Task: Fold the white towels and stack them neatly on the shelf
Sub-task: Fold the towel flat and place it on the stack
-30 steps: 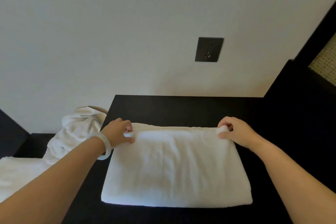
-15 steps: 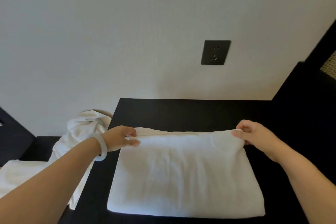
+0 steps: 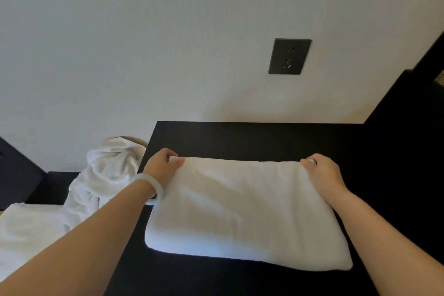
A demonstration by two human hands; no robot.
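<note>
Folded towel (image 3: 242, 211): white, thick, in several layers. It lies on the black worktop (image 3: 264, 139) at the centre of the view, with its long side running from 9 to 3 o'clock.
Left grip: the left hand (image 3: 161, 166) is at the 10 o'clock corner of the folded towel. Its fingers (image 3: 179, 160) are curled and pinch the corner against the thumb.
Right grip: the right hand (image 3: 324, 173) is at the 2 o'clock corner. Its fingers (image 3: 310, 162) are curled and pinch the cloth edge.
Wrist: a pale bracelet (image 3: 153, 187) sits on the left wrist, against the towel's 9 o'clock edge.
Unfolded stock: a crumpled towel heap (image 3: 105, 175) lies at 9 o'clock, just beside the worktop's left edge. A flat white cloth (image 3: 28, 228) lies at 8 o'clock, touching the heap.
Far side: a strip of worktop shows at 12 o'clock between the folded towel and the wall (image 3: 144, 43).
Wall fitting: a dark socket plate (image 3: 289, 56) is on the wall at 1 o'clock, well apart from the towel.
Obstructions: a black panel (image 3: 408, 115) rises at 3 o'clock at the worktop's right end, near the right hand but apart from it. The left forearm covers part of the flat white cloth and of the worktop's left edge.
</note>
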